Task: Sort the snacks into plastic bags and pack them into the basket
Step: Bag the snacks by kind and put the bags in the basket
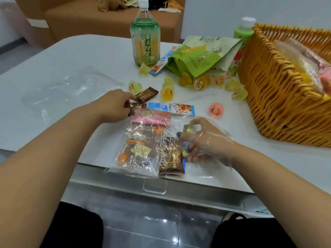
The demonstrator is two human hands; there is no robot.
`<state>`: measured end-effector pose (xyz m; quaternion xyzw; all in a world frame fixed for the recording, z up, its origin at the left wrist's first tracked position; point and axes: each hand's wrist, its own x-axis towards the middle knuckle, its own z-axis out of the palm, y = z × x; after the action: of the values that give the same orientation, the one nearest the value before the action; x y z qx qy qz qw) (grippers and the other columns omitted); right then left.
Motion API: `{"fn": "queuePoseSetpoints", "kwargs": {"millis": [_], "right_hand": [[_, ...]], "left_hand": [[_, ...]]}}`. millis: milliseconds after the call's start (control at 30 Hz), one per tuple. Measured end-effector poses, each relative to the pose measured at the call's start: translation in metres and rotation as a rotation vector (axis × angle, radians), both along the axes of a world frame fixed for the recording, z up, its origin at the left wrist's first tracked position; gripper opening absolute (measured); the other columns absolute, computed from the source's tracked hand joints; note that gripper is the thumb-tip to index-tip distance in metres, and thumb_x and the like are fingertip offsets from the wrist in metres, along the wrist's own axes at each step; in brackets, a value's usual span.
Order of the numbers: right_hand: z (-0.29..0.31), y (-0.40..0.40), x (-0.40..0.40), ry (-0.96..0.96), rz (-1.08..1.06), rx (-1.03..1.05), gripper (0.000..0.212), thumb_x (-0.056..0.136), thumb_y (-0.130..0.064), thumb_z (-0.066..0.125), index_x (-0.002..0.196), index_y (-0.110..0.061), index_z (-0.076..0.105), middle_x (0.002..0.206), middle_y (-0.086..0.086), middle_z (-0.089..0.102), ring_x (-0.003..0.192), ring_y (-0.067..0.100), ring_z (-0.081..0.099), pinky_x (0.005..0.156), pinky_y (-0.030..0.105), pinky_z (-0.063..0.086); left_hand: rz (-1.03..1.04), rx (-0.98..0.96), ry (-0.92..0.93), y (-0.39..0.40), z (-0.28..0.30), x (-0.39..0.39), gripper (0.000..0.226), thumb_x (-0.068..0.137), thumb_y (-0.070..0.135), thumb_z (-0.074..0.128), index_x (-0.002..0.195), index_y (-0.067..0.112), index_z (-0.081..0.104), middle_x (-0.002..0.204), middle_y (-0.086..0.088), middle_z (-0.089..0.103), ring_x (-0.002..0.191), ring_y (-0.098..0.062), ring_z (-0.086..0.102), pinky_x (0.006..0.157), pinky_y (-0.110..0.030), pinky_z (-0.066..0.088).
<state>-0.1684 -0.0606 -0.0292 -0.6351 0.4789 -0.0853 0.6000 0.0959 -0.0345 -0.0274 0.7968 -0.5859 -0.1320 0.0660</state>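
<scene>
Snacks half sorted: a clear plastic bag (143, 151) at lower centre already holds several packets, and bagged snacks sit in the woven wicker basket (279, 97) at right. Jelly cups (200, 83) lie loose mid-frame. Left hand (114, 106) pinches brown chocolate wrappers (146, 94); right hand (207, 142), inside the bag, holds small sweets

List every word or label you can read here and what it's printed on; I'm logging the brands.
"NESCAFE", partly cut off: blue coffee sachet.
"Soft-Centered": brown chocolate bar in the plastic bag.
"茉莉清茶": green tea bottle.
Large cursive script on the plastic bag: not legible.
Green pouch, jelly cups: print too blurred.
</scene>
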Motion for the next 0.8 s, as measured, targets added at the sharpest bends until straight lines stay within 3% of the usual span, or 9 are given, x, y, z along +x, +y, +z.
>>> {"fn": "queuePoseSetpoints", "kwargs": {"millis": [67, 167, 267, 333, 433, 500, 567, 700, 800], "right_hand": [[0.0, -0.002, 0.007, -0.033, 0.036, 0.043, 0.018, 0.093, -0.021, 0.062, 0.096, -0.02, 0.045, 0.07, 0.009, 0.056, 0.041, 0.011, 0.055, 0.043, 0.022, 0.046], [0.002, -0.002, 0.016, -0.022, 0.138, 0.08, 0.025, 0.096, -0.01, 0.052, 0.074, -0.017, 0.044, 0.069, 0.007, 0.05, 0.043, 0.008, 0.049, 0.045, 0.017, 0.041], [-0.001, -0.005, 0.026, -0.023, 0.138, -0.007, 0.016, 0.089, -0.003, 0.062, 0.089, -0.014, 0.05, 0.075, 0.009, 0.059, 0.052, 0.013, 0.056, 0.055, 0.029, 0.05], [0.001, -0.004, 0.033, 0.05, 0.231, -0.018, 0.014, 0.095, -0.006, 0.054, 0.084, -0.012, 0.049, 0.077, 0.006, 0.055, 0.06, 0.01, 0.052, 0.059, 0.022, 0.048], [-0.001, -0.003, 0.037, 0.081, 0.268, -0.07, 0.012, 0.095, -0.003, 0.052, 0.094, -0.013, 0.047, 0.08, 0.004, 0.053, 0.061, 0.007, 0.053, 0.061, 0.02, 0.049], [-0.01, -0.006, 0.031, 0.031, 0.182, -0.149, 0.057, 0.082, 0.01, 0.063, 0.128, -0.013, 0.037, 0.082, 0.011, 0.06, 0.064, 0.02, 0.058, 0.068, 0.039, 0.051], [-0.016, -0.006, 0.028, -0.076, 0.073, -0.07, 0.071, 0.079, 0.016, 0.06, 0.136, -0.018, 0.036, 0.075, 0.014, 0.062, 0.058, 0.025, 0.06, 0.064, 0.04, 0.052], [-0.008, -0.002, 0.024, -0.191, -0.075, 0.083, 0.056, 0.082, 0.017, 0.056, 0.128, -0.014, 0.049, 0.077, 0.017, 0.068, 0.057, 0.024, 0.063, 0.062, 0.039, 0.06], [0.0, -0.003, 0.013, -0.258, -0.137, 0.157, 0.038, 0.086, 0.014, 0.054, 0.121, -0.001, 0.056, 0.094, 0.027, 0.063, 0.068, 0.034, 0.064, 0.065, 0.04, 0.06]], "left_hand": [[0.028, 0.087, -0.064, 0.001, -0.004, 0.01, 0.043, 0.096, 0.028, 0.055, 0.139, 0.022, 0.051, 0.129, -0.016, 0.053, 0.122, -0.035, 0.044, 0.1, -0.038, 0.036], [0.111, 0.1, -0.062, 0.008, -0.005, 0.022, 0.035, 0.093, 0.04, 0.059, 0.124, 0.024, 0.06, 0.121, -0.006, 0.062, 0.119, -0.032, 0.048, 0.102, -0.042, 0.038], [0.206, 0.041, -0.05, 0.019, -0.001, 0.024, 0.023, 0.089, 0.045, 0.065, 0.103, 0.026, 0.063, 0.104, 0.004, 0.063, 0.112, -0.027, 0.054, 0.097, -0.04, 0.038], [0.246, -0.005, 0.026, 0.026, 0.0, 0.026, 0.017, 0.088, 0.038, 0.07, 0.093, 0.024, 0.062, 0.096, 0.003, 0.063, 0.107, -0.026, 0.057, 0.094, -0.039, 0.041], [0.312, -0.077, 0.244, 0.033, 0.001, 0.028, 0.028, 0.084, 0.019, 0.076, 0.106, 0.012, 0.06, 0.102, -0.006, 0.066, 0.099, -0.025, 0.06, 0.084, -0.035, 0.046], [0.348, -0.052, 0.333, 0.034, 0.003, 0.025, 0.042, 0.084, 0.011, 0.075, 0.12, 0.007, 0.055, 0.1, -0.006, 0.063, 0.097, -0.025, 0.059, 0.08, -0.033, 0.045], [0.374, 0.015, 0.354, 0.035, 0.007, 0.022, 0.047, 0.084, 0.008, 0.073, 0.127, 0.004, 0.053, 0.1, -0.006, 0.061, 0.096, -0.025, 0.057, 0.08, -0.033, 0.044], [0.439, 0.163, 0.426, 0.038, 0.013, 0.025, 0.014, 0.082, 0.005, 0.07, 0.094, -0.002, 0.066, 0.073, -0.018, 0.055, 0.066, -0.024, 0.043, 0.059, -0.03, 0.035], [0.5, 0.206, 0.34, 0.034, 0.016, 0.026, 0.018, 0.082, 0.011, 0.07, 0.078, 0.002, 0.056, 0.068, -0.012, 0.045, 0.063, -0.024, 0.037, 0.054, -0.026, 0.027]]}}
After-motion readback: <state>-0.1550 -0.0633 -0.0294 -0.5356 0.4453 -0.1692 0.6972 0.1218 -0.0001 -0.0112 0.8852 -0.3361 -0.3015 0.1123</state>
